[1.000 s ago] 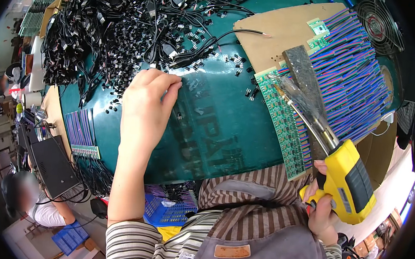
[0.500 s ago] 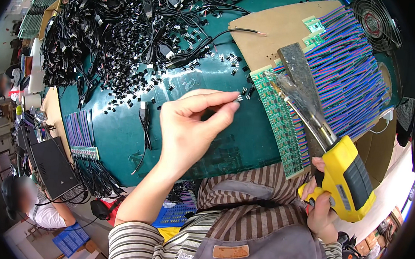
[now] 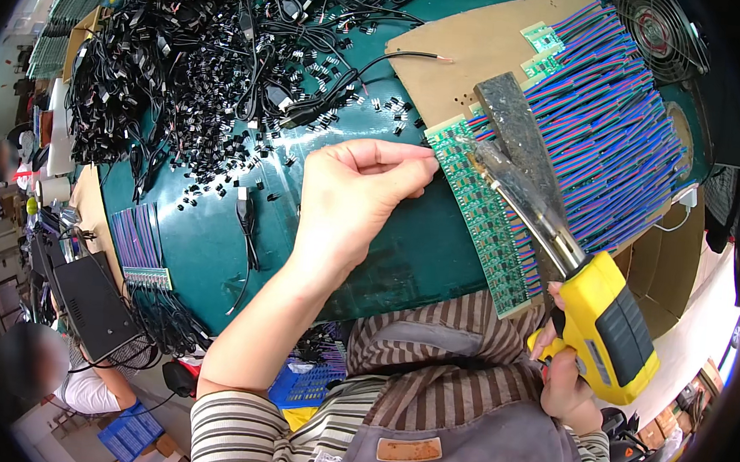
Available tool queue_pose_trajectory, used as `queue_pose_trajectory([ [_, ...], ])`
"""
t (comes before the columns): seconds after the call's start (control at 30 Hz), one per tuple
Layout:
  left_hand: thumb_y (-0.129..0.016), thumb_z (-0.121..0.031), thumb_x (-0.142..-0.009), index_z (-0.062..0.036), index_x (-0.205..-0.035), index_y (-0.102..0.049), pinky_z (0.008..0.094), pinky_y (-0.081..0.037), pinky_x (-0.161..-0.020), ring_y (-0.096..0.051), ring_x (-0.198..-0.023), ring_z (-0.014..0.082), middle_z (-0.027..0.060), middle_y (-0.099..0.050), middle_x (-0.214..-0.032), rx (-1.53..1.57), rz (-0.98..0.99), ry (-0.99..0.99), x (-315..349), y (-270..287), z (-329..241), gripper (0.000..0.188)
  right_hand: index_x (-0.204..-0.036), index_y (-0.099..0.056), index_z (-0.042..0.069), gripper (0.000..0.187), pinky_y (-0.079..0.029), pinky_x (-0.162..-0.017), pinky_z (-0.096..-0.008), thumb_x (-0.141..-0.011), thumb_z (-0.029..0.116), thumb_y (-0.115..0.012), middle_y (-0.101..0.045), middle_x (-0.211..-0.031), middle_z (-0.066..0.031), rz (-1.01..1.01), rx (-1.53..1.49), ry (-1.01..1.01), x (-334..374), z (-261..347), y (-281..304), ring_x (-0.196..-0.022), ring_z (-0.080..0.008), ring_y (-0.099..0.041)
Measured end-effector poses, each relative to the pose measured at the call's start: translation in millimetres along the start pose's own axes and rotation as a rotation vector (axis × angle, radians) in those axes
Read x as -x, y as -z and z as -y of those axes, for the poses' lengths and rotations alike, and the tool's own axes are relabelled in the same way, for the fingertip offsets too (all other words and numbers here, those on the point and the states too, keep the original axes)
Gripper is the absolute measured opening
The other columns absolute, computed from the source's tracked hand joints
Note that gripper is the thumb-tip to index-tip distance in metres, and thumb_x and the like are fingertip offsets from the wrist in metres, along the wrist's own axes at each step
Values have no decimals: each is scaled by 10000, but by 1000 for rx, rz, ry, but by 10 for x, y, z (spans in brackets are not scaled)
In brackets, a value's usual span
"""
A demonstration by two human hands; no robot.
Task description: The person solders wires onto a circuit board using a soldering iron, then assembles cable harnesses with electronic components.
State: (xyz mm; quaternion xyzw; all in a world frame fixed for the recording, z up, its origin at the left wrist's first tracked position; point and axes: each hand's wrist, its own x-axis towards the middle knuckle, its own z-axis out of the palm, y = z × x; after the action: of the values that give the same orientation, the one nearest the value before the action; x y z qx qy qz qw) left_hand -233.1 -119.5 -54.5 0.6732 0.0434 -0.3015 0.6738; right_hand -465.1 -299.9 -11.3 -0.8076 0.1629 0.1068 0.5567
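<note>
Left hand (image 3: 351, 191) pinching something tiny at the boards (image 3: 483, 213), right hand (image 3: 567, 384) gripping iron (image 3: 603, 329), looks mid-row.

A tangle of black cables (image 3: 168, 54) covers the green worktop (image 3: 214, 254); a fan (image 3: 658, 32), seemingly idle, stands beyond.

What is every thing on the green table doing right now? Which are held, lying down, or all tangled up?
Left hand: fingertips pinched together at the end of the green circuit boards.
Right hand: gripping the yellow soldering gun.
Yellow soldering gun: held, tip resting over the boards.
Green circuit boards: lying flat in a row, striped wires attached.
Black cables: heaped and tangled.
Fan: spinning or not, cannot tell.
</note>
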Motion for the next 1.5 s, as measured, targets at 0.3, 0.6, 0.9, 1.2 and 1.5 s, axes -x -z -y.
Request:
queue_pose_trajectory([
  [0.3, -707, -27, -790, 57, -874, -709, 246, -551, -691, -667, -728, 140, 105, -710, -826, -35, 42, 49, -60, 37, -20, 118, -1004, -678, 54, 273, -510, -726, -370, -787, 218, -652, -650, -895, -102, -268, -90, -48, -44, 48, -105, -786, -289, -621],
  [0.6, -715, -38, -799, 54, -866, -708, 241, -550, -689, -663, -721, 138, 100, -704, -809, -6, 90, 75, -90, 89, -28, 114, -992, -682, 47, 271, -508, -703, -361, -763, 189, -650, -641, -891, -110, -275, -15, 47, -84, 55, -123, -778, -303, -612],
  [0.9, -708, -38, -807, 57, -881, -707, 243, -555, -694, -667, -726, 140, 103, -709, -827, -8, 66, 54, -66, 44, -24, 121, -992, -687, 38, 300, -502, -702, -375, -720, 163, -663, -656, -935, -131, -263, 31, -40, 17, -25, -121, -783, -313, -612],
  [1.2, -718, -51, -805, 59, -879, -708, 241, -552, -693, -668, -730, 140, 107, -709, -825, 7, 60, 56, -67, 53, -4, 133, -962, -689, 39, 296, -457, -599, -371, -680, 107, -632, -654, -829, -107, -332, -2, 234, 46, -192, -168, -634, -285, -578],
  [1.5, -726, -58, -799, 61, -873, -707, 239, -548, -696, -664, -724, 131, 101, -709, -816, -18, 50, 54, -73, 51, -12, 141, -1075, -404, 17, 557, -426, -637, -267, -959, 560, -436, -432, -971, -76, -160, -311, -41, 69, -55, -217, -715, -130, -481],
])
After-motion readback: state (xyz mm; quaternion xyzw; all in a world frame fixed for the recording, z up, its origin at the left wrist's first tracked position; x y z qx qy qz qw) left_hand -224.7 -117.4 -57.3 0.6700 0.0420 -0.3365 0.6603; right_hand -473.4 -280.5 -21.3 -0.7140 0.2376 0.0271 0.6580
